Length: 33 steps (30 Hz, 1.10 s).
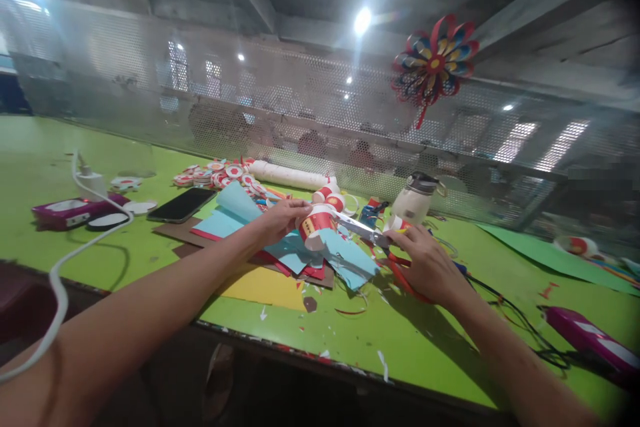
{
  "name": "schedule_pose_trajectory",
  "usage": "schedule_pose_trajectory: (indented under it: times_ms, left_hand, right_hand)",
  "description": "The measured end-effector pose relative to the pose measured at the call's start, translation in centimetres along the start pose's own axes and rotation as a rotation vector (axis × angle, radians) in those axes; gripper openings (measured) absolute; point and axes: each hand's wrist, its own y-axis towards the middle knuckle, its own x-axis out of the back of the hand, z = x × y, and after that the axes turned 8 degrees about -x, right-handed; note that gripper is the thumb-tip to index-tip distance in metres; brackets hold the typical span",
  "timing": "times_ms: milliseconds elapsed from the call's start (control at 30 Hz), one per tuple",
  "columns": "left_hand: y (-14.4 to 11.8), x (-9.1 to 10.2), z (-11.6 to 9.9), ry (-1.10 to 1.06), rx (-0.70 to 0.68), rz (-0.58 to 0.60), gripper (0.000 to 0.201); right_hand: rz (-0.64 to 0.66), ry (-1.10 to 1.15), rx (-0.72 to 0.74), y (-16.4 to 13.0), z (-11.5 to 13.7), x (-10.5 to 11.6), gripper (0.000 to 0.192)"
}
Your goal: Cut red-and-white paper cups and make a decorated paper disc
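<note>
Clearly, the red-and-white paper cup (318, 224) is the thing in hand, up in the middle of the view above a loose heap of light-blue paper (353, 260). The left hand (286, 219) pinches it at its upper left side, thumb and fingertips gathered close on the edge. The right hand (423, 260) is wrapped around the orange handles of the scissors (363, 229), whose blades point leftward to the cup's right edge; whether they bite into the paper or only lie against it, I cannot tell.

The cup looks very light and thin-walled, so it should dent under a firm squeeze and flex wherever its rim is cut. The rolled rim is probably its stiffest part, a better place to take hold than the middle of the wall. A soft pinch, fingers well apart from the blades, seems enough; smooth printed paper may slip or turn a little if held by too small a patch. The scissors, by contrast, are likely rigid and the heavier of the two, best held by the handles. Under the blue paper lie a yellow sheet (263, 285) and brown card (175, 233), all on the green table (425, 353)
</note>
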Motion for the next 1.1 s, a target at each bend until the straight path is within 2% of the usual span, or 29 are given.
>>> schedule_pose_trajectory:
  times_ms: [100, 167, 233, 333, 400, 467, 633, 1100]
  left_hand:
    - [0.1, -0.3, -0.1, 0.043, -0.055, -0.103, 0.022]
    - [0.1, -0.4, -0.1, 0.09, -0.09, -0.144, 0.021]
    - [0.1, -0.5, 0.0, 0.135, -0.121, -0.155, 0.021]
    - [0.2, -0.5, 0.4, 0.191, -0.15, -0.15, 0.023]
    - [0.2, -0.6, 0.5, 0.215, -0.166, -0.162, 0.022]
    - [0.3, -0.7, 0.5, 0.238, -0.184, -0.184, 0.02]
    - [0.3, -1.1, 0.1, 0.259, -0.201, -0.223, 0.021]
    - [0.2, -0.9, 0.1, 0.157, -0.201, -0.154, 0.024]
  right_hand:
    - [0.007, 0.073, -0.083, 0.1, -0.5, 0.3, 0.042]
    - [0.034, 0.219, -0.166, 0.2, -0.3, 0.6, 0.044]
    - [0.129, 0.416, -0.252, 0.2, 0.5, 0.9, 0.044]
    - [0.342, 0.645, -0.318, 0.1, 2.2, 1.3, 0.044]
    - [0.442, 0.673, -0.323, -0.1, 3.1, 1.5, 0.044]
    - [0.489, 0.644, -0.32, -0.2, 3.6, 1.6, 0.044]
    - [0.495, 0.586, -0.353, -0.2, 3.4, 1.3, 0.046]
    - [0.475, 0.589, -0.363, 0.0, 3.0, 1.1, 0.043]
